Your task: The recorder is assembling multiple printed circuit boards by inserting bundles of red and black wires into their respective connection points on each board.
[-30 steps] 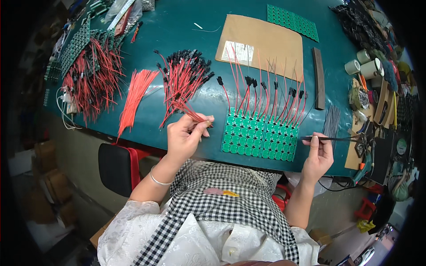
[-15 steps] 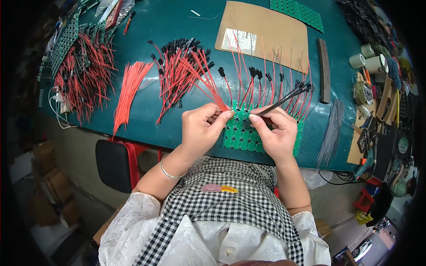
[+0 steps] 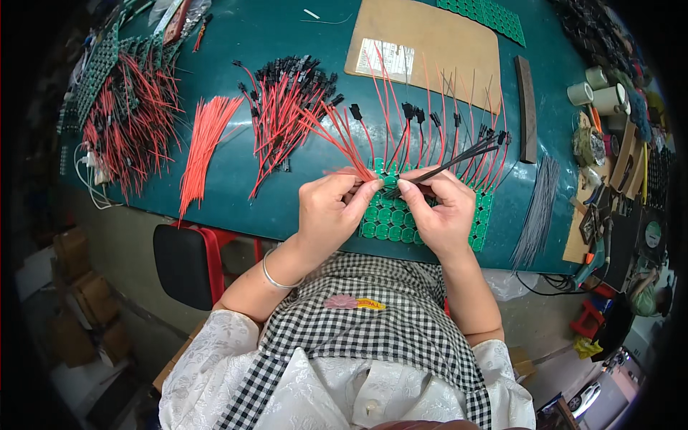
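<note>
My left hand (image 3: 335,208) is closed in a pinch on a bundle of red wires (image 3: 345,147), which fan up and to the left. Between the fingers and thumb of my right hand (image 3: 442,209) is a bundle of black wires (image 3: 459,159), slanting up to the right. Both sets of fingertips nearly meet above a green circuit board panel (image 3: 387,223) made of many small rounded boards. Red and black wires, some with black connectors (image 3: 408,111), stand up from the panel's far part. My hands hide much of its middle.
Left of the panel lie black-connector wires (image 3: 287,107), loose red wires (image 3: 209,150) and a heap of wired boards (image 3: 132,115). Behind it is a cardboard sheet (image 3: 437,43). To the right are a dark bar (image 3: 526,107), grey-black wires (image 3: 537,211) and thread spools (image 3: 609,99).
My hands have drawn slightly closer together over the panel, the right one shifting left. Some red wires in my left hand have spread lower to the left.
</note>
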`<state>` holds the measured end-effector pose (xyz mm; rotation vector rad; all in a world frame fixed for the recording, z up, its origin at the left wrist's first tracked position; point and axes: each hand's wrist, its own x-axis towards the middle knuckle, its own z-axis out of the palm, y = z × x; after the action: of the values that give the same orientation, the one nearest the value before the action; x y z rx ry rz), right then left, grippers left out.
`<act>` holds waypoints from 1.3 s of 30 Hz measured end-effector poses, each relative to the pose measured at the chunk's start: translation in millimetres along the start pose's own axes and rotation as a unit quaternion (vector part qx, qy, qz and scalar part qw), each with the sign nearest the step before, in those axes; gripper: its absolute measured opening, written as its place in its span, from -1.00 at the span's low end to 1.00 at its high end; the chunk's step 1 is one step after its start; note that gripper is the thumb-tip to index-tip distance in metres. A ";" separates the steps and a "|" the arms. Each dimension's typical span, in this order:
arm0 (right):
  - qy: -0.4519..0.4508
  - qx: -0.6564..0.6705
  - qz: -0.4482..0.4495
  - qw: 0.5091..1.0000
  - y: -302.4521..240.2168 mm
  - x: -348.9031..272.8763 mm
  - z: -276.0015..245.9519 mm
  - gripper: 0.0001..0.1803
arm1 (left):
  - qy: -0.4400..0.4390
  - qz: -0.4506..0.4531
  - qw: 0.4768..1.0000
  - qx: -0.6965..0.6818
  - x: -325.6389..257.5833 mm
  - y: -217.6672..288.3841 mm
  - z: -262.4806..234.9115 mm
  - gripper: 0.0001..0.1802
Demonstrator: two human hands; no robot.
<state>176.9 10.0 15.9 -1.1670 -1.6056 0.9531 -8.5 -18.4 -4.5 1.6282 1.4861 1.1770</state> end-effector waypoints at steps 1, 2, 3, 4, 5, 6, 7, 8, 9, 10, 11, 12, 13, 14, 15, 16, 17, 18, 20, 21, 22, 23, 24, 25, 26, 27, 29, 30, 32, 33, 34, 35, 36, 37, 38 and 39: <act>-0.001 -0.003 -0.002 1.000 -0.2 0.0 0.0 -0.92 | 0.001 0.005 1.000 0.002 0.3 0.2 -0.1 -0.89; -0.001 -0.002 -0.002 1.000 -0.6 0.3 0.1 -0.93 | 0.003 0.010 1.000 0.003 0.7 0.2 0.0 -0.89; -0.002 0.000 -0.002 1.000 -1.1 0.7 0.1 -0.93 | 0.004 0.016 1.000 0.005 1.2 0.1 0.3 -0.89; -0.003 0.001 -0.003 1.000 -1.2 0.9 0.5 -0.93 | 0.020 0.024 0.999 -0.012 1.5 -0.1 2.2 -0.91; -0.003 0.000 -0.004 1.000 -1.0 0.7 0.9 -0.93 | 0.036 0.032 0.998 -0.028 2.0 -0.2 5.3 -0.92; -0.003 -0.002 -0.005 1.000 -0.8 0.4 1.2 -0.93 | 0.053 0.040 0.997 -0.044 1.7 -0.3 7.1 -0.92; -0.001 -0.004 -0.005 1.000 -1.0 0.7 0.9 -0.93 | 0.044 0.038 0.997 -0.043 2.2 -0.6 6.6 -0.93; 0.000 -0.006 -0.006 1.000 -1.2 1.2 0.6 -0.93 | 0.035 0.035 0.998 -0.041 2.5 -1.1 5.1 -0.93; 0.001 -0.009 -0.007 1.000 -1.2 1.8 0.4 -0.93 | 0.027 0.033 0.998 -0.040 3.0 -1.3 4.5 -0.93; 0.000 -0.011 -0.010 1.000 -0.9 1.6 0.5 -0.93 | 0.031 0.031 0.998 -0.043 2.5 -1.3 5.1 -0.93; 0.000 -0.009 -0.012 1.000 -0.4 1.3 0.7 -0.93 | 0.036 0.028 0.998 -0.046 2.1 -1.4 6.0 -0.93; 0.000 -0.008 -0.014 1.000 0.3 1.0 0.9 -0.93 | 0.040 0.026 0.998 -0.049 1.8 -1.5 6.7 -0.93; 0.000 -0.007 -0.017 1.000 0.6 0.8 1.1 -0.93 | 0.043 0.031 0.997 -0.051 1.6 -1.9 7.1 -0.94; 0.002 -0.011 -0.017 1.000 0.4 0.8 1.1 -0.93 | 0.045 0.035 0.997 -0.052 1.2 -2.8 7.6 -0.94; 0.004 -0.016 -0.018 1.000 -0.1 1.0 1.1 -0.93 | 0.048 0.039 0.997 -0.054 1.1 -3.2 8.0 -0.94; 0.006 -0.021 -0.018 1.000 0.0 1.0 0.9 -0.93 | 0.041 0.037 0.997 -0.052 1.4 -2.8 7.6 -0.94; 0.006 -0.023 -0.021 0.999 1.2 0.9 0.6 -0.93 | 0.035 0.035 0.998 -0.049 2.0 -1.9 6.5 -0.94; 0.006 -0.025 -0.025 0.999 3.0 0.9 0.0 -0.93 | 0.028 0.033 0.998 -0.047 2.4 -1.5 6.0 -0.94; 0.004 -0.025 -0.030 0.999 3.7 1.1 -0.1 -0.93 | 0.026 0.043 0.997 -0.053 3.5 -2.7 6.2 -0.94; 0.003 -0.024 -0.031 0.999 3.1 1.3 -0.1 -0.93 | 0.025 0.049 0.997 -0.056 3.7 -3.0 6.3 -0.94; 0.001 -0.024 -0.032 0.999 2.9 1.3 -0.3 -0.93 | 0.013 0.037 0.998 -0.045 3.0 -2.9 5.0 -0.93; 0.001 -0.021 -0.032 0.999 3.1 1.1 -0.3 -0.92 | 0.001 0.025 0.999 -0.034 1.7 -3.0 2.4 -0.91; 0.001 -0.017 -0.031 0.999 3.3 0.9 0.0 -0.92 | -0.012 0.013 1.000 -0.022 1.0 -2.9 1.1 -0.89; 0.000 -0.014 -0.031 0.999 3.3 0.8 0.3 -0.92 | -0.007 0.012 0.999 -0.030 0.6 -2.8 1.5 -0.89; 0.000 -0.013 -0.027 1.000 2.6 0.6 0.3 -0.92 | -0.001 0.011 0.999 -0.038 0.2 -2.7 2.2 -0.88; -0.001 -0.012 -0.022 1.000 1.4 0.4 0.0 -0.92 | 0.004 0.009 0.999 -0.046 -0.1 -2.4 3.0 -0.88; -0.001 -0.012 -0.023 1.000 1.6 -0.1 0.0 -0.92 | 0.013 0.016 0.998 -0.052 2.6 2.2 4.4 -0.90; 0.000 -0.014 -0.028 1.000 2.8 0.1 0.2 -0.92 | 0.018 0.019 0.998 -0.054 3.7 3.6 4.6 -0.91; 0.002 -0.015 -0.031 0.999 3.3 0.1 -0.1 -0.92 | -0.009 0.020 0.999 -0.033 3.2 -0.2 1.8 -0.88; 0.003 -0.015 -0.030 0.999 3.0 0.0 0.0 -0.92 | -0.022 0.020 0.999 -0.023 2.8 -1.7 0.5 -0.87; 0.004 -0.015 -0.029 0.999 2.8 0.0 0.2 -0.92 | -0.018 0.022 0.999 -0.020 2.4 -1.9 0.2 -0.87; 0.003 -0.017 -0.031 0.999 2.7 0.1 0.1 -0.92 | -0.015 0.023 0.999 -0.018 1.8 -2.0 0.0 -0.86; 0.003 -0.018 -0.033 0.999 2.4 0.3 -0.1 -0.92 | -0.012 0.025 1.000 -0.015 1.5 -2.0 0.0 -0.86; 0.003 -0.019 -0.035 0.999 2.2 0.3 -0.2 -0.92 | -0.010 0.028 0.999 -0.015 1.5 -1.9 0.3 -0.86; 0.002 -0.020 -0.035 0.999 1.9 0.3 -0.4 -0.92 | -0.008 0.031 0.999 -0.015 1.5 -1.6 0.8 -0.86; 0.002 -0.021 -0.035 0.999 1.7 0.2 -0.6 -0.92 | -0.006 0.035 0.999 -0.015 1.6 -1.4 1.1 -0.86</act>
<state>177.9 10.7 14.5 -1.1315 -1.6597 0.8758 -8.1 -16.5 -5.9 1.6751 1.4078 1.2206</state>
